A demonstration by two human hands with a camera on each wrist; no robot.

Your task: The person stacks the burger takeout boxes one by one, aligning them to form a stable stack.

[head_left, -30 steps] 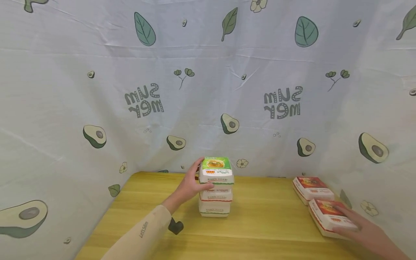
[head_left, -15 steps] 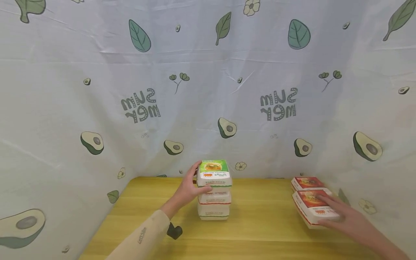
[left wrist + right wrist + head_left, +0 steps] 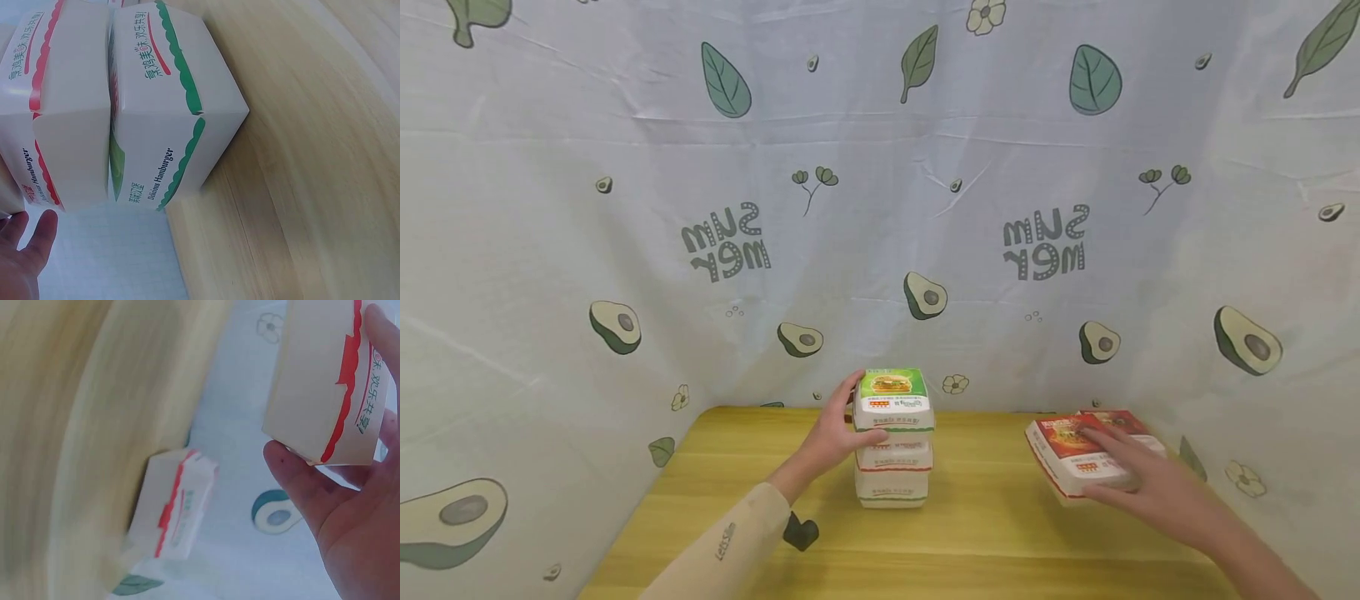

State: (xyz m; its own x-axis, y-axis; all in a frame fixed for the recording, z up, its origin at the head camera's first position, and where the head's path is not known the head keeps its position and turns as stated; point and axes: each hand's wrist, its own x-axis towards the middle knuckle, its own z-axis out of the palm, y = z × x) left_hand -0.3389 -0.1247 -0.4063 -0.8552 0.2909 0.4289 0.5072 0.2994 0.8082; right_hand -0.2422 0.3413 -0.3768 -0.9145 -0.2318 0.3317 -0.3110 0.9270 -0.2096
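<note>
Three burger boxes stand stacked at the middle of the table. My left hand (image 3: pixel 831 437) grips the top one, a green-topped burger box (image 3: pixel 893 400), from its left side, thumb along the front. Below it sit a red-trimmed box (image 3: pixel 895 457) and a green-trimmed box (image 3: pixel 892 490), both close up in the left wrist view. My right hand (image 3: pixel 1157 492) holds a red burger box (image 3: pixel 1067 446) by its sides, raised off the table. Behind that, a second red burger box (image 3: pixel 1138 423) rests at the back right, partly hidden; the right wrist view shows it standing apart.
The wooden table (image 3: pixel 977 533) ends at a pale printed curtain (image 3: pixel 850 250) along the back and sides. A dark heart-shaped patch (image 3: pixel 801 532) shows beside my left forearm. Bare wood lies between the stack and the raised box.
My right hand has lifted the nearer red burger box off the table and carried it leftward, toward the stack. My left hand keeps its grip on the top box.
</note>
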